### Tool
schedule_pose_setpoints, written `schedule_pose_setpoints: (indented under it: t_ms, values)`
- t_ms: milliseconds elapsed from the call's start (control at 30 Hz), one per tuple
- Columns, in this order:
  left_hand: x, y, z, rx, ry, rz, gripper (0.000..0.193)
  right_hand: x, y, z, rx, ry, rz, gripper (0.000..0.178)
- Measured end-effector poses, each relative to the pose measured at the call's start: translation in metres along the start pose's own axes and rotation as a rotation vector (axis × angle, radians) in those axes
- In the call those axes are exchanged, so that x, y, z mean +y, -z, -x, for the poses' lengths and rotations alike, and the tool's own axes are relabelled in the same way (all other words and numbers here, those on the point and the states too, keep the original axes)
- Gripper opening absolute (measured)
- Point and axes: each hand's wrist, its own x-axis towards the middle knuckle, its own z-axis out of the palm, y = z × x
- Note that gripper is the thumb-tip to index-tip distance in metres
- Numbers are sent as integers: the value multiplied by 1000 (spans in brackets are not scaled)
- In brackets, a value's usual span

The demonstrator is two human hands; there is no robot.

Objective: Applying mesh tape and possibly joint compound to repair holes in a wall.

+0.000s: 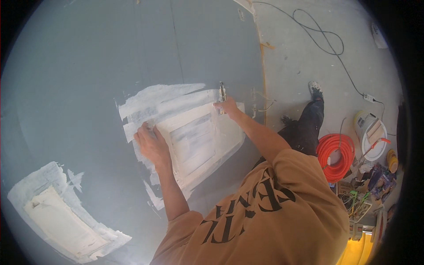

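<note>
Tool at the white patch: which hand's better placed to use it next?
Likely the right hand: it grips the tool at the top of the patch; the left hand is farther left.

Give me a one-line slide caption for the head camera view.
Right hand holding a slim, white-smeared tool, left hand at a white patch on a grey surface.

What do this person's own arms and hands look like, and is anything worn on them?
Both the left hand and the right hand are human and bare, with no gloves. The forearms are uncovered too, and no watch or bracelet shows. Short, plain brown sleeves cover the upper arms, part of a brown T-shirt with large dark lettering.
</note>
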Motion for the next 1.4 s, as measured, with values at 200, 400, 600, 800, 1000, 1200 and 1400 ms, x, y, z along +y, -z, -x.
schedule_pose_setpoints:
  t_ms: [200,400,600,800,1000,1200,1400]
  values:
    - [1,0,2,-19,-63,-53,27,5,0,-1,-15,64,-133,29]
    - [4,-1,2,-30,-61,-38,28,8,2,-7,-37,3,-190,28]
    - [2,-1,1,-36,-60,-39,30,-13,-7,3,46,-27,-158,31]
    - [29,-52,51,-168,-241,129,49,-3,-10,-12,-11,-35,-164,34]
    - [96,-158,125,-575,-529,4,73,13,-3,-25,-58,-99,-150,23]
    - [90,-167,96,-620,-555,-199,83,24,6,-32,-67,52,-209,27]
    - [60,-130,74,-646,-495,-204,89,-5,-5,-10,-106,-19,-241,31]
